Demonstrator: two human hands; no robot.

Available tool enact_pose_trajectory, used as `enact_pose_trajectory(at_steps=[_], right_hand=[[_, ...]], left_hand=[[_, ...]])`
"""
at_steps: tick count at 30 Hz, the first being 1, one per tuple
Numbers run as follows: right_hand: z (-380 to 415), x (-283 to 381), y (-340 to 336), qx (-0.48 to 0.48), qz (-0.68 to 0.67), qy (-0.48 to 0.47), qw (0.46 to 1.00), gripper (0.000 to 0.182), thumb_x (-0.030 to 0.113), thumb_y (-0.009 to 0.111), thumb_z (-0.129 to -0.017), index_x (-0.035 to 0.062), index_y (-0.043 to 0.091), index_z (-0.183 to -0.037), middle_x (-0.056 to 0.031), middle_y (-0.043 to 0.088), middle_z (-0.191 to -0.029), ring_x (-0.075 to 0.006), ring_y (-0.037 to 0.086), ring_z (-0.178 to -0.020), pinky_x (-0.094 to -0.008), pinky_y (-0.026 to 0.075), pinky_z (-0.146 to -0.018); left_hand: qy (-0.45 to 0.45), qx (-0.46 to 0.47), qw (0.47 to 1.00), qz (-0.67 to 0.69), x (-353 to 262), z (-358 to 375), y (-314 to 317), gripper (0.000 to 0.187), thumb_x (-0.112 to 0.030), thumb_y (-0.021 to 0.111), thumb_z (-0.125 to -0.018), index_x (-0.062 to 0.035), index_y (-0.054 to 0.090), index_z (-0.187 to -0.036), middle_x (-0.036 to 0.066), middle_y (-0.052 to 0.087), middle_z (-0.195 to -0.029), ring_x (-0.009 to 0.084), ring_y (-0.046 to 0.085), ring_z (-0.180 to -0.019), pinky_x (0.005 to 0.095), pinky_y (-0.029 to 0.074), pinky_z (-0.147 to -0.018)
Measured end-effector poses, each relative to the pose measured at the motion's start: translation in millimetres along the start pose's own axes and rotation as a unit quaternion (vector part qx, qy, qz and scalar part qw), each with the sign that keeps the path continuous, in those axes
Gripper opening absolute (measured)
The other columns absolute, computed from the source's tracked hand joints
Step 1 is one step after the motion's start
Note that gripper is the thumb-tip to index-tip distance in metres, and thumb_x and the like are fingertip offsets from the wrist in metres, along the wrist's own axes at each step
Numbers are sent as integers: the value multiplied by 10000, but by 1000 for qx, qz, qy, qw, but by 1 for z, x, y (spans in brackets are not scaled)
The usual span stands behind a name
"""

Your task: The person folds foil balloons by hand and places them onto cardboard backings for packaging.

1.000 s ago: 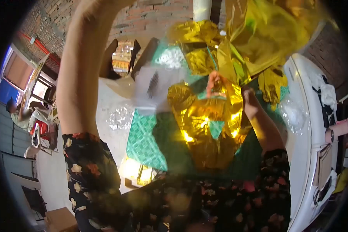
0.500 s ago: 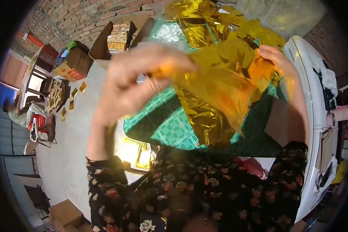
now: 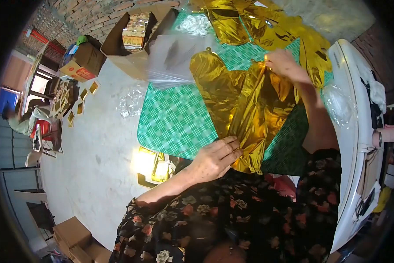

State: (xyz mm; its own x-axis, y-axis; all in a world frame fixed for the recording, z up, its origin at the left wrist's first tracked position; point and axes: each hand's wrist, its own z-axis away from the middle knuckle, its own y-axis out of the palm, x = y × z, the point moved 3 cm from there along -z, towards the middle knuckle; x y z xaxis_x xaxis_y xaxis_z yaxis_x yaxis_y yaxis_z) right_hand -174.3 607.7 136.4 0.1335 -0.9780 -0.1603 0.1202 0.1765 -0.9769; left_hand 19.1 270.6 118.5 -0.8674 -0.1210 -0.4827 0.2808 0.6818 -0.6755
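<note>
A shiny gold foil piece (image 3: 247,94) lies in front of me on a green checked cloth (image 3: 177,118). It is creased, with a folded flap on its right side. My left hand (image 3: 218,158) rests on its lower edge, fingers together on the foil; whether they pinch it cannot be made out. My right hand (image 3: 281,62) is closed on the foil's upper right corner. Clear plastic sheets (image 3: 173,57) lie to the left of the foil's top. More gold foil (image 3: 227,28) is spread at the back of the cloth.
An open cardboard box (image 3: 124,59) with packs stands at back left, near white loops (image 3: 194,25). Clear plastic bags (image 3: 338,103) lie beside a white machine (image 3: 348,131) at right. A seated person (image 3: 19,122) is far left. Cardboard boxes (image 3: 74,232) stand lower left.
Both hands held the foil raised; now it lies lower, spread on the cloth. My left hand has moved down and right to its lower edge, and my right hand has shifted left.
</note>
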Motion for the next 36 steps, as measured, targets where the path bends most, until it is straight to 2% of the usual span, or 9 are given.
enact_pose_trajectory(at_steps=[3, 7, 10, 13, 16, 17, 26, 29, 36], right_hand=[[-4, 27, -5, 53, 1, 30, 998, 280, 110, 493, -1002, 95, 717, -1169, -77, 684, -1244, -285, 516, -1294, -541, 347, -1111], [-14, 26, 13, -15, 147, 1, 989, 319, 101, 539, -981, 150, 707, -1248, -23, 686, -1279, -240, 552, -1259, -541, 401, -1071], [-20, 18, 22, -22, 159, -24, 987, 325, 103, 558, -974, 167, 701, -1259, -5, 677, -1302, -228, 578, -1245, -523, 433, -1042], [-15, 20, 14, -13, 153, -28, 988, 301, 155, 558, -1019, 102, 658, -1299, -64, 647, -1365, -262, 567, -1271, -487, 411, -1077], [-25, 5, 32, -59, 128, -46, 989, 214, 216, 549, -1009, 115, 737, -1021, -90, 740, -1080, -320, 628, -1104, -510, 462, -974], [-24, -1, 35, -109, 100, -78, 986, 192, 191, 563, -963, 138, 742, -1006, -87, 739, -1054, -331, 623, -1092, -500, 467, -953], [-23, 1, 23, -85, 60, -100, 990, 185, 174, 566, -948, 153, 747, -975, -71, 739, -1035, -344, 618, -1051, -490, 466, -909], [-22, -7, 24, -151, 17, -158, 976, 232, 178, 542, -977, 165, 765, -1039, -83, 734, -1063, -351, 610, -1038, -482, 458, -917], [-15, -9, 14, -85, -90, -75, 989, 266, 209, 532, -1023, 148, 765, -1136, -114, 708, -1153, -332, 577, -1155, -443, 423, -998]], left_hand=[[-9, -5, 1000, -8, 1, 4, 7, 368, -11, 741, -734, 12, 737, -1101, 160, 711, -1106, 323, 694, -1110, 373, 617, -898], [-8, -21, 1000, -21, 6, 9, 19, 374, -6, 740, -755, 12, 730, -1128, 157, 708, -1116, 322, 686, -1090, 368, 620, -877], [-54, 12, 998, 10, 8, 15, 18, 658, 37, 741, -744, 6, 598, -1385, 166, 681, -1200, 345, 662, -1160, 381, 608, -933], [-91, 31, 994, 53, 13, 21, 8, 785, 45, 760, -740, -3, 505, -1480, 173, 640, -1299, 359, 622, -1243, 412, 574, -1007], [-125, 35, 990, 48, 16, 33, 1, 799, 41, 777, -751, -5, 481, -1492, 179, 606, -1362, 370, 585, -1299, 440, 532, -1063], [-136, 29, 989, 57, 16, 34, -3, 755, 24, 785, -777, -4, 498, -1474, 179, 612, -1362, 373, 586, -1295, 449, 512, -1086], [-150, 55, 986, 56, 21, 43, -4, 634, -65, 785, -821, -20, 553, -1409, 143, 622, -1336, 361, 567, -1312, 449, 512, -1075], [-148, 54, 986, 61, 22, 43, -3, 578, -103, 799, -828, -23, 593, -1361, 133, 631, -1331, 358, 568, -1310, 454, 510, -1078], [-148, 50, 986, 53, 23, 44, -1, 374, -161, 798, -845, -37, 698, -1183, 112, 632, -1294, 351, 562, -1300, 448, 507, -1056]])
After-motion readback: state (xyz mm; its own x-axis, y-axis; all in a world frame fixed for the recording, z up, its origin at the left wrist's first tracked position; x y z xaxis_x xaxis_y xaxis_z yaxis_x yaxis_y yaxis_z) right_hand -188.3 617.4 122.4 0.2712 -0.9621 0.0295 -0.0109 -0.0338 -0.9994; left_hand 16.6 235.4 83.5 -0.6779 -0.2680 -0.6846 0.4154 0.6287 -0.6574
